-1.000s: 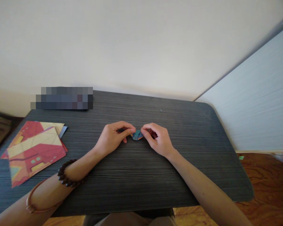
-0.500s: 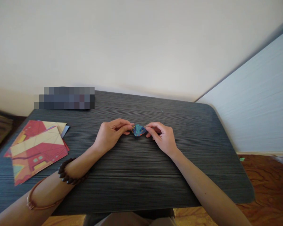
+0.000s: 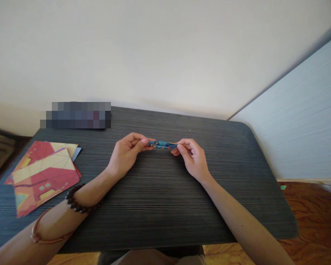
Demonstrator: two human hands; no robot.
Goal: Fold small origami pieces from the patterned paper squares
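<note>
A small piece of folded paper, blue and teal with yellow and orange marks, stretches between my two hands above the dark table. My left hand pinches its left end between thumb and fingers. The right end is gripped by my right hand, also thumb against fingers. Seen from here the paper looks long and narrow, with an opening or crease running along it. Its ends are hidden under my fingertips.
Several patterned paper sheets in red, cream and orange lie overlapping on the left of the dark wood-grain table. A pixelated dark object sits at the back left. A wall borders the table's far edge; a pale panel stands right.
My hands have moved slightly apart, and the paper between them has gone from a compact, rounded shape to a longer, flatter strip. The sheets on the left have not moved.
</note>
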